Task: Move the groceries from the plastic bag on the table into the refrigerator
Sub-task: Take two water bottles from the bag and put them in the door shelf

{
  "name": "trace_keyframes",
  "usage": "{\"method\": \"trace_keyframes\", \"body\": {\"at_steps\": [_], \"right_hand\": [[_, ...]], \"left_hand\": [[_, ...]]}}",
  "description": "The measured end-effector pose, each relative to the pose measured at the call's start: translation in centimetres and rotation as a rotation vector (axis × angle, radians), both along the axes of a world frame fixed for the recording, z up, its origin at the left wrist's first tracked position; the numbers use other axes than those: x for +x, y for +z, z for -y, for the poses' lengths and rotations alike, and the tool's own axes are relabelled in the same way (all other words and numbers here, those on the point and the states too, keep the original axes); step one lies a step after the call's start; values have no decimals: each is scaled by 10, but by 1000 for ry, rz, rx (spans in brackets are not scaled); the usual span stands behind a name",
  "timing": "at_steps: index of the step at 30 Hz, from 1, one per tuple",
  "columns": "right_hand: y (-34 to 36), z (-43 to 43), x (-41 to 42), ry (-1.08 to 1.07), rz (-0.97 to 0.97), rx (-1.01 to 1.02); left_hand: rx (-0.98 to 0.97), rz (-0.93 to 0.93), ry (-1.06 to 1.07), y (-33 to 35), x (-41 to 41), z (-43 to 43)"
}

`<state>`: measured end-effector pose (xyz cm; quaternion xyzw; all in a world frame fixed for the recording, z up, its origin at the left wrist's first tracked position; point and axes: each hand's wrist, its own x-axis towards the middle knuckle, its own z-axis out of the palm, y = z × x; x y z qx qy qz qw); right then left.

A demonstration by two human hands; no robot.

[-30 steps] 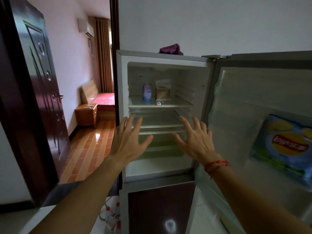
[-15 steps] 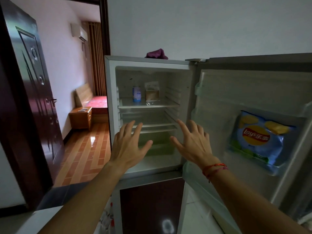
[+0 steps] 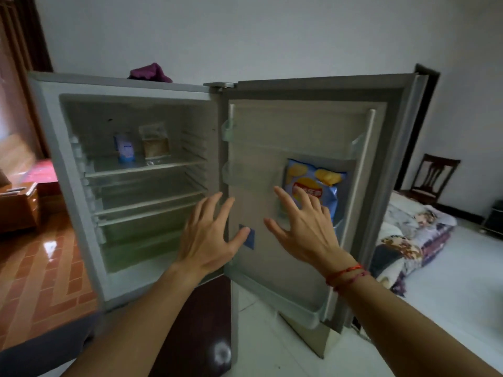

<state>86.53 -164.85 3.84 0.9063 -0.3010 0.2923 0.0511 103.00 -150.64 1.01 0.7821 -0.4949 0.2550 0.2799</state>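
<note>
The grey refrigerator (image 3: 68,148) stands with its upper door (image 3: 294,126) swung wide to the right. On the top shelf sit a blue can (image 3: 124,148) and a clear bag of brown food (image 3: 155,142). A blue bag of chips (image 3: 324,186) stands in the door rack. My left hand (image 3: 209,235) is raised with fingers spread in front of the hinge edge, holding nothing. My right hand (image 3: 304,229) is spread before the inner door panel, just left of the chips, also holding nothing. The plastic bag and the table are out of view.
A purple cloth (image 3: 149,73) lies on top of the fridge. The dark lower door (image 3: 201,322) is closed. A doorway at left opens onto a wooden cabinet (image 3: 19,208) and orange floor. To the right lie folded bedding (image 3: 413,240) and a dark chair (image 3: 432,178).
My view has swung right, so the fridge sits further left and the door fills the middle. Both hands have shifted right from the shelves to the hinge and inner door panel.
</note>
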Motion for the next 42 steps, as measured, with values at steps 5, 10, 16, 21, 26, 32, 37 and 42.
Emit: {"method": "trace_keyframes", "body": {"at_steps": [5,10,16,21,26,32,37,42], "right_hand": [[-3,12,-55,-184,20,-10],[-14,9,-115,-446,-49,39],[-30,-23,-196,-710,-41,65],[-34,-66,-269,-957,-8,73],[-36,-112,-348,-1176,-8,53],[-42,-167,-434,-1389,-32,72],[-51,-188,-477,-1458,-16,86],[-56,-198,-514,-1473,16,94]], "left_hand": [[-14,-4,-234,0,-22,48],[25,16,-444,-9,-51,84],[43,22,-716,-16,-112,113],[75,39,-922,-20,-196,131],[83,69,-1113,-25,-291,137],[65,94,-1314,-26,-392,125],[74,120,-1399,-31,-450,117],[87,134,-1429,-37,-490,114]]}}
